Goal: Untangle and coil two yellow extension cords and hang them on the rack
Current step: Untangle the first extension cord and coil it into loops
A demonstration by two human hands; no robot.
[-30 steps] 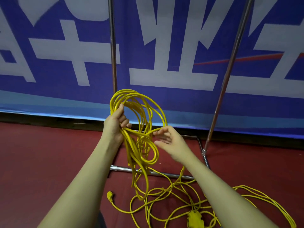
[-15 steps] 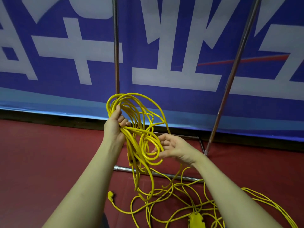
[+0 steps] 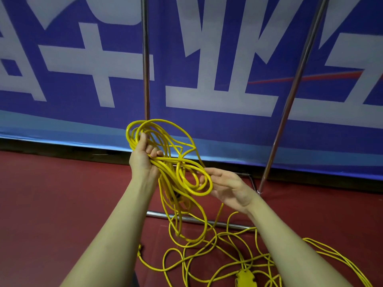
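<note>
The left hand (image 3: 145, 160) grips a bundle of yellow cord loops (image 3: 165, 146). Just right of it, the right hand (image 3: 230, 187) lies relaxed, palm up, fingers (image 3: 209, 172) inside a small loop (image 3: 196, 179).

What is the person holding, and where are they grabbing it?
The left hand grips a bunch of yellow extension cord loops near their top. The right hand is open, its fingers reaching into one small loop.

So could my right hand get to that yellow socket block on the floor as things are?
Probably yes. The right hand is open with only a cord loop on its fingers, and the socket block lies below that forearm with nothing over it but loose cord. You would need to bend down.
</note>
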